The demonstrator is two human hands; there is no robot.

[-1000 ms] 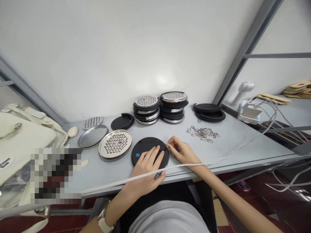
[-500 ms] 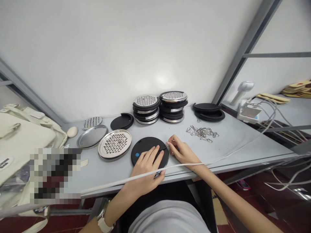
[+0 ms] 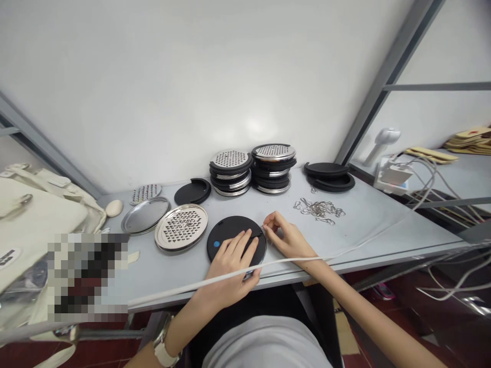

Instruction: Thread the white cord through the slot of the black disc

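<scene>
A round black grater case (image 3: 230, 226) with a blue dot lies at the front of the table. Across its top stretch the fingers of my left hand (image 3: 233, 263), and the thumb grips its near edge. My right hand (image 3: 286, 237) pinches a small metal clip (image 3: 264, 227) at the case's right rim; the fingers partly hide it. Beyond that hand lies a loose pile of metal clips (image 3: 324, 209). To the left of the case rests a round metal grater plate (image 3: 182, 227) with raised teeth.
Two stacks of round graters (image 3: 231, 174) (image 3: 273, 168) stand by the wall. Black cases (image 3: 330, 176) lie at the back right, another black case (image 3: 192, 192) at back left. A plain metal disc (image 3: 146, 215) is farther left. A white cable (image 3: 360, 248) crosses in front of my arms.
My right fingers have shifted very slightly at the case's rim, still pinching the clip. My left hand and the case have stayed in place.
</scene>
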